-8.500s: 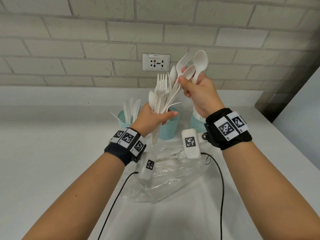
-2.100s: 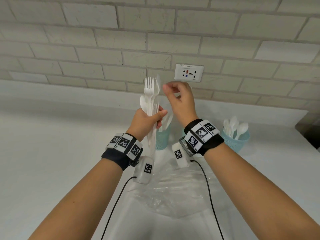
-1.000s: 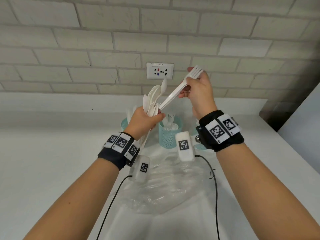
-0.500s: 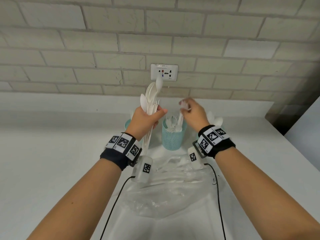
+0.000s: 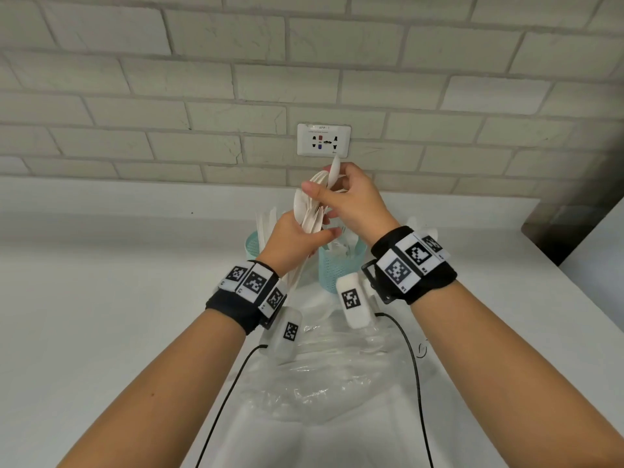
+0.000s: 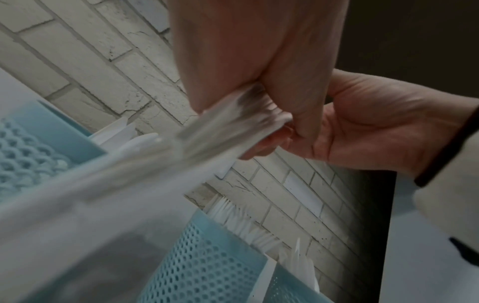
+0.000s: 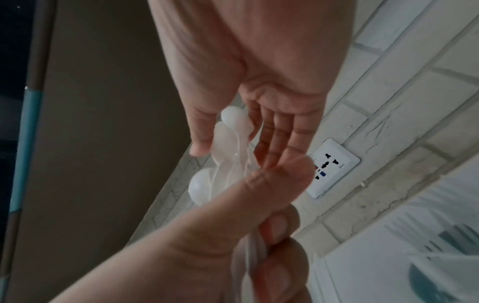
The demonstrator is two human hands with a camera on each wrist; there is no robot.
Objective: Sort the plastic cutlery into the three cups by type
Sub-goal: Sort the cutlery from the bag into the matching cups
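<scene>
My left hand [image 5: 304, 239] grips a bundle of white plastic cutlery [image 5: 309, 211] by the handles, held upright above the cups; spoon bowls [image 7: 233, 123] show at its top. My right hand [image 5: 320, 180] is at the top of the bundle, with thumb [image 7: 199, 143] and fingers pinching the spoon heads. Three teal mesh cups stand behind the hands. The left cup [image 5: 252, 244] holds knives and the middle cup [image 5: 341, 265] holds forks. The right cup is hidden behind my right wrist, and only its spoons [image 5: 422, 228] show.
A crumpled clear plastic bag [image 5: 320, 373] lies on the white counter [image 5: 101, 298] below my wrists. A brick wall with a socket [image 5: 323, 140] rises just behind the cups. The counter ends at the right by a dark corner [image 5: 574, 224].
My right hand let a fork go into the middle cup, then rose to the top of the bundle. The left hand kept hold of the bundle, which now shows spoons only.
</scene>
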